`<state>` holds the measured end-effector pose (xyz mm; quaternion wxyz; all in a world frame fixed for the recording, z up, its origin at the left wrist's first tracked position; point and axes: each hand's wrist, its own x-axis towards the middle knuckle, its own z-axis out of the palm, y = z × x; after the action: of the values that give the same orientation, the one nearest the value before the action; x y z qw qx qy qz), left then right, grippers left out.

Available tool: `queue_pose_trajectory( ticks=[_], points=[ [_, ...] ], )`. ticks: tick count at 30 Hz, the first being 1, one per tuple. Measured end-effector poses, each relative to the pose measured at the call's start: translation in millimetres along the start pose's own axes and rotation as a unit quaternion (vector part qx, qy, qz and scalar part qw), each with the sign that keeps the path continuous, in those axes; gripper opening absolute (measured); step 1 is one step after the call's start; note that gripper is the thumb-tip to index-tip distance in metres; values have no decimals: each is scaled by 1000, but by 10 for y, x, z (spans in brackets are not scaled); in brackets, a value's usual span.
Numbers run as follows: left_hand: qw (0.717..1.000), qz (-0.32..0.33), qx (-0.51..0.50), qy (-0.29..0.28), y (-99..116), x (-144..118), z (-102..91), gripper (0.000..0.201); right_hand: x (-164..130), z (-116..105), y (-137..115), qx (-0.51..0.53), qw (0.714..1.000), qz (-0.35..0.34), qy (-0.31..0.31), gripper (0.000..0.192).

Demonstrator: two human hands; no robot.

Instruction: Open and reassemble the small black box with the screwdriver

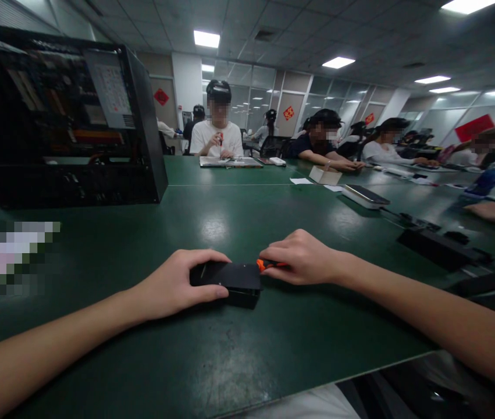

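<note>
left hand: my left hand (177, 285) was clamped over the black box (230, 282), thumb along its near edge, fingers over the far-left corner, pinning it flat
right hand: my right hand (302, 259) was closed around an orange-handled tool (264, 265), only the orange end showing, tip at the box's right top corner; couldn't tell the tool type
box position: flat on the green desk (230, 361), near the front edge, between both hands
risk: I judged the tip could skid off the corner toward my left thumb if I pushed hard, since the lid looked smooth
risk 2: box might slide on the glossy desk if my left grip eased
around: open computer case (68, 116) far left, well apart; black power strip (437, 247) to the right, near my right forearm; phone-like device (364, 195) further back
in the way: nothing between hands and box; other people seated across, their hands well apart from mine
</note>
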<state>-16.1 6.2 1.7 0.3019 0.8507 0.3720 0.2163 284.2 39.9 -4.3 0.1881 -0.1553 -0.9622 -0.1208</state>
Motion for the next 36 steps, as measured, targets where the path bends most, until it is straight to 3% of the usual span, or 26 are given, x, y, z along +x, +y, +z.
queue_pose_trajectory(
  ticks=[6,11,21,28,36],
  points=[
    [1000,-13,11,26,1,-15,9,44,7,73,-12,-6,1000,8,25,29],
    [1000,-17,-5,25,25,-10,-6,45,-28,26,59,-17,999,-37,-19,39],
    [999,-34,-24,33,26,8,-10,46,-66,-8,209,-71,996,-58,-20,39],
    [999,-31,-22,31,15,-3,-1,45,-38,13,158,-62,998,-30,-4,37],
    [993,-51,-97,-40,-66,30,-164,51,28,86,-29,-14,1000,16,-5,36]
  ],
)
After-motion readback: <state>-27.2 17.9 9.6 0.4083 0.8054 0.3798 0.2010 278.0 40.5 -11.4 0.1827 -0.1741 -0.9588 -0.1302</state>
